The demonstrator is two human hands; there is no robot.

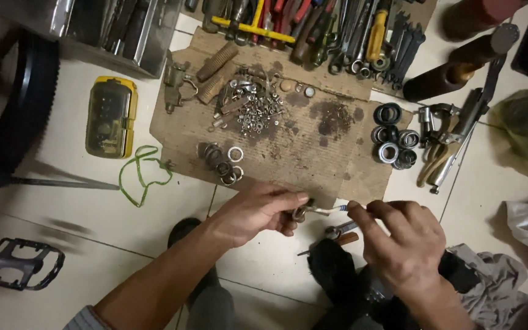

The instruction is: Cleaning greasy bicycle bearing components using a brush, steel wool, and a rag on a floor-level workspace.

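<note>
My left hand [256, 211] pinches a small dark metal part [300, 213] between thumb and fingers, just below the front edge of a stained cardboard sheet [288, 146]. My right hand [401, 238] grips a toothbrush [328, 209] by its handle, with the brush end touching the small part. Both hands hover over the tiled floor, above my dark trouser legs. A small tool [340, 231] lies on the floor under the hands.
The cardboard bears a heap of nuts and washers [255, 110], loose rings [224, 162] and stacked bearings [392, 137]. Wrenches and screwdrivers [337, 33] lie behind. A yellow case [111, 116], green cord [142, 174], tyre [22, 116], bicycle pedal [22, 263] and rags [490, 281] surround it.
</note>
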